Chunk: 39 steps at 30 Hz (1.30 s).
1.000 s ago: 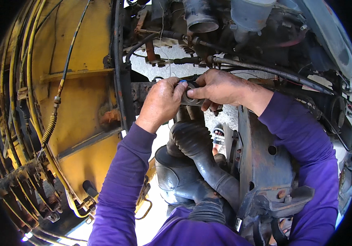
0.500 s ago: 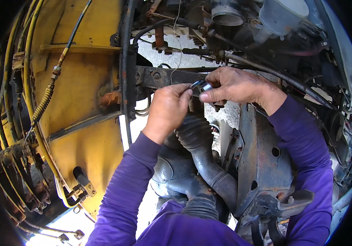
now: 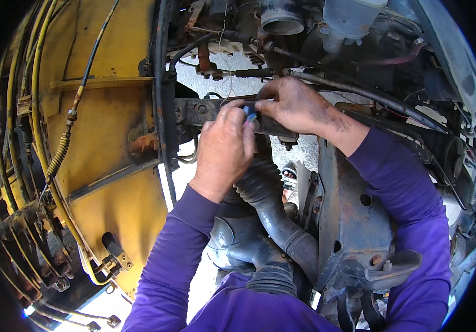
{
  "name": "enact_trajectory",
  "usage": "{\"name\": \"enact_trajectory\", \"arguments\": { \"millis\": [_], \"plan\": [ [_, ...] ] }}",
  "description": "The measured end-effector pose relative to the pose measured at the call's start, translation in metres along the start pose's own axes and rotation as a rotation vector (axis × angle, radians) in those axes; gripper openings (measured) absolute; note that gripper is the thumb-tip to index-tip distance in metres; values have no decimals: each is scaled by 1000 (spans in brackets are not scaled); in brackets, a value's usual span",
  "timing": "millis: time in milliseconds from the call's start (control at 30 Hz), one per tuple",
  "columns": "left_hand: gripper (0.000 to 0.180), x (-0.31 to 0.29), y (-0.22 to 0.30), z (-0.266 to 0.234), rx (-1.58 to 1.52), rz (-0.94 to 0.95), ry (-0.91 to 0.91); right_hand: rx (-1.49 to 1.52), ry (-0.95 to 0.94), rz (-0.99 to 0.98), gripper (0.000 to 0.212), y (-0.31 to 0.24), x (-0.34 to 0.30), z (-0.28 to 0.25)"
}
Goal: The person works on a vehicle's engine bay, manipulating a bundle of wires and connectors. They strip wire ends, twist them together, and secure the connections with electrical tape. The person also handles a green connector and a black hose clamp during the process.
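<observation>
Between left fingers [image 3: 248, 139], blue piece [image 3: 250, 117]

Left hand [image 3: 227, 148] has a small blue bit [image 3: 250, 117] pinched, right hand [image 3: 297, 108] just beside it, near a ribbed black hose [image 3: 263, 178], with a big yellow panel [image 3: 107, 130] off to the left.

The view looks from the person's head — the left of two fisheye cameras, facing steeply down over the purple shirt [image 3: 260, 307] to the left hand [image 3: 224, 152] and right hand [image 3: 296, 108], near and just above centre. It's close enough to show grime on the right wrist [image 3: 338, 123], yet wide — yellow panel [image 3: 105, 130] leftward, pale ground [image 3: 244, 88] below, black curving round the corners.
</observation>
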<state>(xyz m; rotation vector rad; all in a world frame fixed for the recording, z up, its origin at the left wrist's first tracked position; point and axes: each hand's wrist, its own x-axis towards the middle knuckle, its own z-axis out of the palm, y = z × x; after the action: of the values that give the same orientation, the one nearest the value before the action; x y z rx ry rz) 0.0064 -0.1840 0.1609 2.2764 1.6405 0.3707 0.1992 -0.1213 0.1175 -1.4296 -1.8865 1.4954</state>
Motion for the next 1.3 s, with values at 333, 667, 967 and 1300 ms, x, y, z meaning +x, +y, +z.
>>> {"name": "enact_trajectory", "arguments": {
  "millis": [333, 667, 967, 1300],
  "plan": [
    [21, -23, -22, -12, -384, -399, -147, -53, -290, 202, 42, -42, -16, 12],
    [33, -101, -36, -39, -196, -105, -153, 173, -293, 130, 54, -84, -58, 68],
    [79, -108, -30, -102, -534, -454, -324, 661, -268, 492, 42, -149, -69, 69],
    [55, -116, -45, -99, -1447, -1035, -367, -308, -457, 421, 36, -207, -63, 48]
  ]
}}
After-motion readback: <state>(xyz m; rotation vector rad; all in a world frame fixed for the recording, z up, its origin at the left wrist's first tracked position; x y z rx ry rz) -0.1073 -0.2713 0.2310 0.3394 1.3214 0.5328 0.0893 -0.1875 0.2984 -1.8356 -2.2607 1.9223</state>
